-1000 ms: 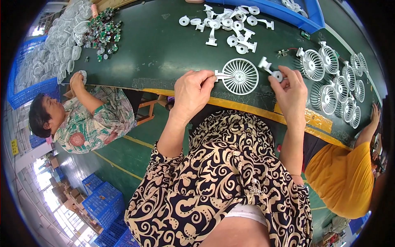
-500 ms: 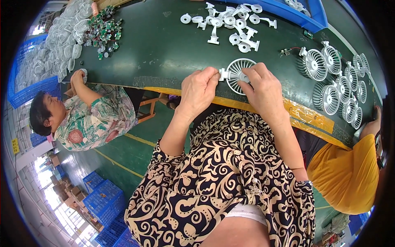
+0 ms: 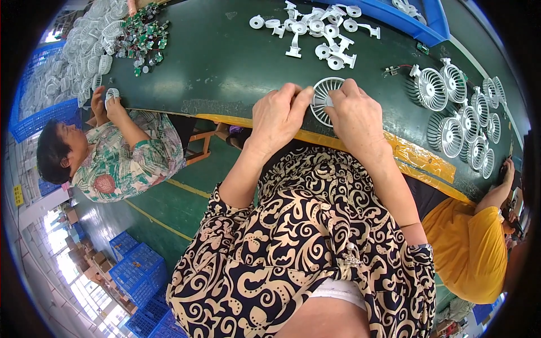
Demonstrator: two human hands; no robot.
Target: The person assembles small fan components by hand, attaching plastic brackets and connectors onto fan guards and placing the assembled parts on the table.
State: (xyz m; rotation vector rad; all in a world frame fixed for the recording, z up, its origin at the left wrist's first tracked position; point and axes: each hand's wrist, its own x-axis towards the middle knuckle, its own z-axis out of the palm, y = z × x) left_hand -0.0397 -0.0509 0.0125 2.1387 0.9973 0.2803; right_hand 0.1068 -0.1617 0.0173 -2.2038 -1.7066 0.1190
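A white round plastic guard with radial slots (image 3: 324, 89) sits at the near side of the dark green bench (image 3: 220, 70), directly between the two hands; being a disc, it shows no long axis, and its slotted face is turned up. The left hand (image 3: 279, 116) has thumb and forefinger drawn together on the guard's left edge, seemingly pinching it; the right hand (image 3: 358, 116) is nearer still — its bent fingers and thumb lie over the guard's right half and hide it, so I cannot tell whether they grip or only press; whether a small part lies beneath them is hidden too.

Beyond the guard, well apart, lies a loose cluster of white plastic brackets with round cups (image 3: 335, 62); past it is a blue plastic tray (image 3: 433, 32). To the right — apart from the right hand — stand several white slotted fan guards (image 3: 431, 90); yellow tape (image 3: 425, 161) runs along the near bench edge.
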